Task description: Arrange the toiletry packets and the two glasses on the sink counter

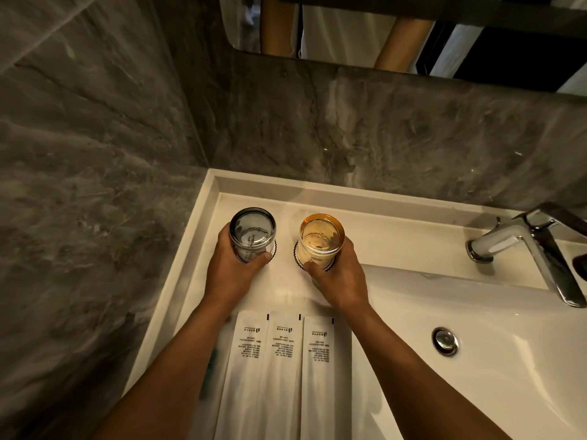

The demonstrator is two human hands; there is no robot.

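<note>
A grey-tinted glass (252,231) stands upright at the back left of the white sink counter (374,231), with my left hand (236,268) wrapped around its lower part. Beside it to the right is an amber glass (321,238), gripped low by my right hand (338,281). Each glass seems to rest on a dark-edged coaster. Three long white toiletry packets (279,369) with small printed text lie side by side, close to me, between my forearms. My left forearm covers part of the leftmost packet.
A chrome faucet (524,246) rises at the right, over the basin with its round drain plug (445,340). Grey marble walls close in on the left and behind. A mirror (397,30) hangs above the back wall.
</note>
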